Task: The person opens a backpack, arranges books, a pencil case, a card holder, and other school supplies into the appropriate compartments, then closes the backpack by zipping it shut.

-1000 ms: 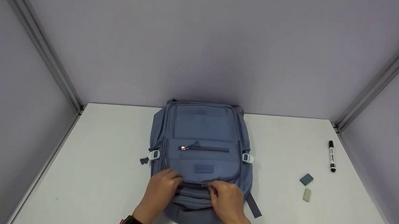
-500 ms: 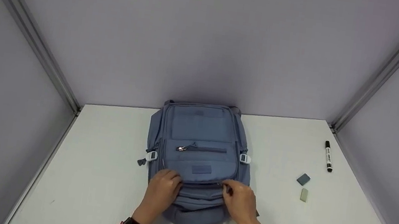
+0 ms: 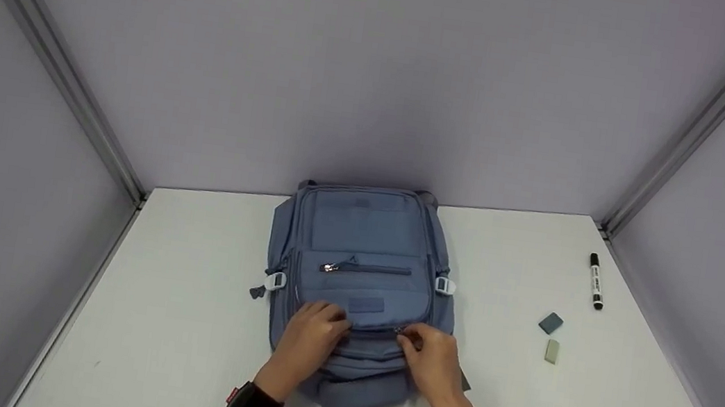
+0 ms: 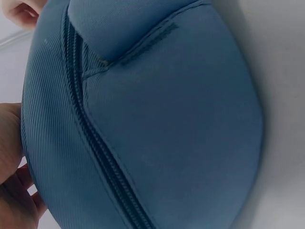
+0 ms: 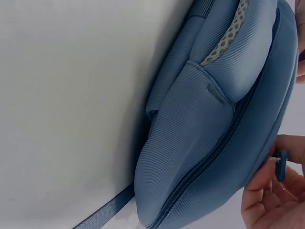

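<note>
A blue backpack (image 3: 359,280) lies flat on the white tabletop (image 3: 179,319), its front panel facing up and its top end toward the person, roughly centred between the grey side walls. Off its left flank a small dark strap end (image 3: 257,292) rests on the tabletop beside a white buckle (image 3: 274,281).

The left hand (image 3: 310,337) lies on the near-left part of the backpack, fingers curled down onto the fabric just beside the front-pocket seam; its grip presses and holds the cloth there. In the left wrist view the same hand (image 4: 12,181) shows only at the frame's edge, against the ribbed side panel next to a dark zipper line (image 4: 95,143), so how tightly the fingers close cannot be told from that angle.

The right hand (image 3: 436,364) sits on the near-right part of the backpack, close to the left hand but not touching it. Its thumb and forefinger are pinched together on a small zipper pull (image 3: 400,331) at the front pocket's lower seam. In the right wrist view the fingers (image 5: 267,191) clamp a blue pull tab (image 5: 282,164) at the backpack's edge.

Farther right, well apart from the backpack, lie a grey-blue eraser (image 3: 550,323), a pale eraser (image 3: 552,352) just nearer the person, and a black-and-white marker (image 3: 596,281) near the right wall.
</note>
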The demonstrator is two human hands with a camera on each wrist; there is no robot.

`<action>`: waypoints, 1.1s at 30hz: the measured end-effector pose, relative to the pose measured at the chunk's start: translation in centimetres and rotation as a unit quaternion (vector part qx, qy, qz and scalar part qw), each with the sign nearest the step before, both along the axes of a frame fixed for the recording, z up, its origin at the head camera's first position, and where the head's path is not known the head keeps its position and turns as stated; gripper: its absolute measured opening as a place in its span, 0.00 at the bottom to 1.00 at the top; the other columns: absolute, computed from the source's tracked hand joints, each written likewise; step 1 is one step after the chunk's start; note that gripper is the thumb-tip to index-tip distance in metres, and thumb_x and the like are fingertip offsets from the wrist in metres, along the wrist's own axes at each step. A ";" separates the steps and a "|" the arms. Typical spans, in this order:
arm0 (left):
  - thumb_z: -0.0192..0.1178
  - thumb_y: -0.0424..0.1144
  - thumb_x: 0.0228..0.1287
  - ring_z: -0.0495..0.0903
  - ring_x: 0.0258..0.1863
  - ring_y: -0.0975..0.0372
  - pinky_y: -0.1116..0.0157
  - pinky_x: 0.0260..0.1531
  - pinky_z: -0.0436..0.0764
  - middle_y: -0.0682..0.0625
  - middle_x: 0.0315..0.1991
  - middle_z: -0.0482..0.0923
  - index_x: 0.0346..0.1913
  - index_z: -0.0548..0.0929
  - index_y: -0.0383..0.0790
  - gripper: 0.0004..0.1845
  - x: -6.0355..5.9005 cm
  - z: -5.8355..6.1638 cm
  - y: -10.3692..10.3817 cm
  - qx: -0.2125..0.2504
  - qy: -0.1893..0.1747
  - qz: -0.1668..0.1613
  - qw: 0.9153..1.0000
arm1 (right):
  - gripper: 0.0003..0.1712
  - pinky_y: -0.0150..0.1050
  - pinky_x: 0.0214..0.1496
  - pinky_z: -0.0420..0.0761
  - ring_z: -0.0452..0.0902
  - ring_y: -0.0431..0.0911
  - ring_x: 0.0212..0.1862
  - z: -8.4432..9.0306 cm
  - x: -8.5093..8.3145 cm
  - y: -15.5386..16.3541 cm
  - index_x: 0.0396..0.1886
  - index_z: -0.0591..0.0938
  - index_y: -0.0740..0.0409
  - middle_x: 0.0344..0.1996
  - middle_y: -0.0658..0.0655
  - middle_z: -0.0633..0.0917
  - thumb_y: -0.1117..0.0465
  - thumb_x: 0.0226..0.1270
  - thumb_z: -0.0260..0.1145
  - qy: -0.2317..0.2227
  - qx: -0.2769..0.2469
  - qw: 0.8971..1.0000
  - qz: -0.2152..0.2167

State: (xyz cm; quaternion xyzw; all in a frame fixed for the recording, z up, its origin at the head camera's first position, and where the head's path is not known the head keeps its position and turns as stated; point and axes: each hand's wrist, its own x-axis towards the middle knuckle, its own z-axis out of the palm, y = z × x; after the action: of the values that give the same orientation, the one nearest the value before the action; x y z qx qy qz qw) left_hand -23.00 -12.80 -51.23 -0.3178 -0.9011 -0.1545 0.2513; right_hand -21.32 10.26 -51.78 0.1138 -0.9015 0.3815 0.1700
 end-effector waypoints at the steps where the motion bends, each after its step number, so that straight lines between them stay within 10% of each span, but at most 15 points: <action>1: 0.70 0.34 0.58 0.79 0.36 0.57 0.58 0.38 0.78 0.52 0.33 0.79 0.32 0.89 0.42 0.00 0.0 0.1 0.0 0.000 -0.002 0.000 1.000 | 0.06 0.35 0.28 0.79 0.80 0.38 0.26 0.0 -0.1 0.0 0.29 0.86 0.58 0.24 0.49 0.85 0.69 0.54 0.76 0.003 0.004 1.000 0.001; 33: 0.72 0.24 0.50 0.82 0.34 0.59 0.62 0.36 0.81 0.51 0.33 0.84 0.32 0.87 0.38 0.08 1.5 1.9 -0.7 0.105 0.015 -0.025 0.994 | 0.06 0.40 0.29 0.79 0.81 0.44 0.26 1.0 -1.2 4.1 0.26 0.89 0.60 0.23 0.52 0.84 0.72 0.49 0.77 0.026 0.067 0.997 -0.014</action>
State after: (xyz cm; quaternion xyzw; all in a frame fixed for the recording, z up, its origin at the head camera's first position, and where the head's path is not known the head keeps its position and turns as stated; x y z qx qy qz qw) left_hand -21.50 -13.51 -49.37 -0.3142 -0.8680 -0.2497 0.2926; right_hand -22.56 14.38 -50.80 0.1222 -0.9218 0.3145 0.1911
